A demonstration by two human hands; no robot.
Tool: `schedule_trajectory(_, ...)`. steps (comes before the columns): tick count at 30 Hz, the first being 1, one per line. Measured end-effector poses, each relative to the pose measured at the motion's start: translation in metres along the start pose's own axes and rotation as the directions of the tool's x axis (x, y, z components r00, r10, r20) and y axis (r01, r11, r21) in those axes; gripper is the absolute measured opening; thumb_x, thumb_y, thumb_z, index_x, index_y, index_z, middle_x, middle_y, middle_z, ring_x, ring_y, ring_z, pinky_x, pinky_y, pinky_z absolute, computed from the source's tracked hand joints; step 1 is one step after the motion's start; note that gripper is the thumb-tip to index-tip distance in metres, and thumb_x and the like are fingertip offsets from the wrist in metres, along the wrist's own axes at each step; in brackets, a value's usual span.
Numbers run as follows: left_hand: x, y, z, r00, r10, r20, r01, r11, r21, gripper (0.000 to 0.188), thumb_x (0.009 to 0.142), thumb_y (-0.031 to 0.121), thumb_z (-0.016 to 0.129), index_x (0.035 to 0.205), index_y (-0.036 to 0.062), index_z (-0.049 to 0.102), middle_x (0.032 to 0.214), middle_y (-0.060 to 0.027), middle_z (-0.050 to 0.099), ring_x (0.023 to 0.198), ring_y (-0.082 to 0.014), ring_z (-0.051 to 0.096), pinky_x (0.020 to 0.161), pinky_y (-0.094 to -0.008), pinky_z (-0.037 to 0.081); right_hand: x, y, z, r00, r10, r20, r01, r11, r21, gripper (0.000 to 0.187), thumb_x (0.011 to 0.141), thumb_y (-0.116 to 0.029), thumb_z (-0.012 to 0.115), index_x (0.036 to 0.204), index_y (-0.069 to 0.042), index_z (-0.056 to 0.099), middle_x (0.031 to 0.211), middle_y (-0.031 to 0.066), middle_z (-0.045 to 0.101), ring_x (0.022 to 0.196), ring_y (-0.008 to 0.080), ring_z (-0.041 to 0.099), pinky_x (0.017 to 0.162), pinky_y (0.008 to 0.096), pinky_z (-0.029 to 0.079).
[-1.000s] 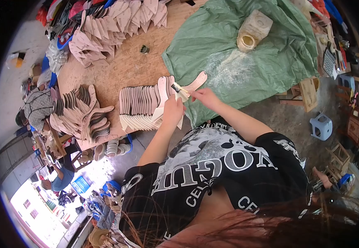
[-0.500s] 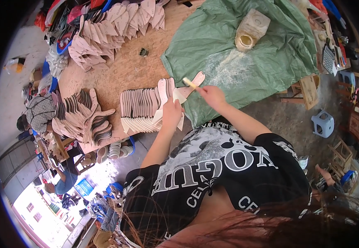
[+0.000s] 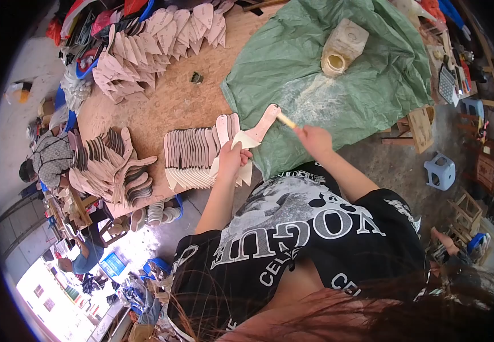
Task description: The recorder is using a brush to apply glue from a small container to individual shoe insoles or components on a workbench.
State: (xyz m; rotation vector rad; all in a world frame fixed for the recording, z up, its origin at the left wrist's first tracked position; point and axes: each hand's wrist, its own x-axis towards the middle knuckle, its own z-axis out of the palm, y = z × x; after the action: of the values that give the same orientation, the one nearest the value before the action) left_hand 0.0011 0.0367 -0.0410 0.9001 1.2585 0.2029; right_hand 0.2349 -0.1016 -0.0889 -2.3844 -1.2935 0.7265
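My left hand (image 3: 230,161) is closed on the wide end of a pinkish shoe insole (image 3: 266,121). A pale cream flap (image 3: 246,139) covers that end by my fingers. The insole's narrow rounded end points away over a green sheet (image 3: 372,102). My right hand (image 3: 317,142) grips a small brush (image 3: 286,120) with a pale handle, its tip at the edge of the insole's far end. Just left of my left hand, a row of overlapping insoles (image 3: 193,149) lies on the wooden table (image 3: 173,85).
On the green sheet lies a whitish plastic jug (image 3: 349,37) with a wide, stained mouth. More pink insole pieces (image 3: 127,60) fan out at the far left, and another pile (image 3: 110,165) sits at the left edge. A blue stool (image 3: 440,171) stands at right.
My right hand has moved right and slightly nearer, taking the brush from the middle of the insole to its far end. The insole has shifted slightly left and nearer.
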Motion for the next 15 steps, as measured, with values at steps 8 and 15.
schedule_trajectory(8, -0.032, 0.028, 0.005, 0.972, 0.227, -0.065, -0.236, 0.912, -0.336, 0.019, 0.097, 0.015, 0.044, 0.109, 0.0023, 0.051, 0.065, -0.0071, 0.057, 0.044, -0.0063, 0.043, 0.04, -0.0188, 0.032, -0.002, -0.011, -0.074, 0.993, 0.06, -0.102, -0.01, 0.9, 0.435, 0.042, 0.09, -0.038, 0.058, 0.069, -0.001, 0.057, 0.055, 0.0132, 0.049, 0.05, 0.0238, 0.047, 0.05, 0.0369, 0.037)
schedule_trajectory(15, -0.057, 0.057, 0.02, 0.888, 0.461, -0.01, -0.404, 0.768, -0.497, 0.019, 0.099, 0.017, 0.043, 0.113, 0.005, 0.048, 0.069, -0.0064, 0.058, 0.049, -0.0063, 0.044, 0.044, -0.018, 0.034, -0.026, -0.086, -0.1, 0.981, -0.174, -0.087, 0.194, 0.846, 0.497, 0.039, 0.09, -0.034, 0.06, 0.069, -0.001, 0.056, 0.052, 0.0102, 0.045, 0.046, 0.0205, 0.041, 0.046, 0.0342, 0.035)
